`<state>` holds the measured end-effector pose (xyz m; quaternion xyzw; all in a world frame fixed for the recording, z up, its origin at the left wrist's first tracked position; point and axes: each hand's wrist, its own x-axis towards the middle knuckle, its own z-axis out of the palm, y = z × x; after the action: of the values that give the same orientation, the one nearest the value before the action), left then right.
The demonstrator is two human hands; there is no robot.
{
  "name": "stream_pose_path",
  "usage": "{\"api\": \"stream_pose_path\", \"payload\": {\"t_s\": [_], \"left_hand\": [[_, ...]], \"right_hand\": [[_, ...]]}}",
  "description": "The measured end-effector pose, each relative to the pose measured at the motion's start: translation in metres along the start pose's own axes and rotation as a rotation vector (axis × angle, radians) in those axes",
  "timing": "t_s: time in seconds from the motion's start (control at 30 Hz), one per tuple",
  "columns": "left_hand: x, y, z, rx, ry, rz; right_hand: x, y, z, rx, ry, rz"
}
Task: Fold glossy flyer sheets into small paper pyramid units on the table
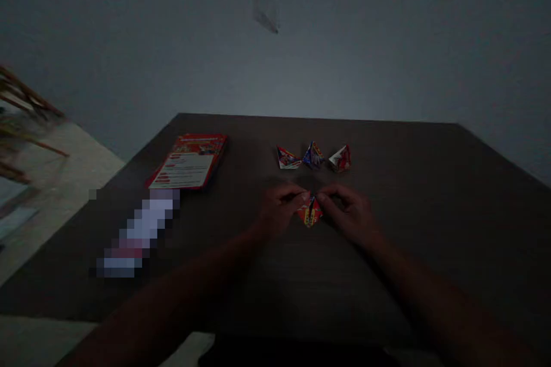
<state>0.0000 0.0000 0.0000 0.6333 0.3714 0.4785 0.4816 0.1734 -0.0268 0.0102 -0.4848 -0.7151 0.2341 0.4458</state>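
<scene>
Between my two hands is a small piece of folded printed paper [310, 217], mostly red with yellow lettering, its point toward me. My left hand [282, 205] pinches its left upper edge between thumb and fingers. On the opposite side, my right hand [346, 206] pinches the right upper edge. A dark slit runs down the paper's middle. Just beyond my hands stand three folded paper pieces in a row: a red and white one [287, 157], a blue one [314, 155] and another red and white one [341, 159].
A stack of red and white printed leaflets [185, 163] lies on the left of the dark table [241, 309]. Nearer me is a pixelated, blurred-out item [144, 229]. A grey wall [365, 69] rises behind the table. Wooden furniture [26, 109] stands at far left.
</scene>
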Motion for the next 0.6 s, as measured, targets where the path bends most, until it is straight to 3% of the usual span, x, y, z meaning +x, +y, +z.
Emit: {"api": "stream_pose_path", "payload": {"t_s": [0.6], "left_hand": [[0.004, -0.002, 0.007, -0.014, 0.106, -0.062]], "right_hand": [[-0.004, 0.015, -0.01, 0.078, 0.094, 0.057]]}}
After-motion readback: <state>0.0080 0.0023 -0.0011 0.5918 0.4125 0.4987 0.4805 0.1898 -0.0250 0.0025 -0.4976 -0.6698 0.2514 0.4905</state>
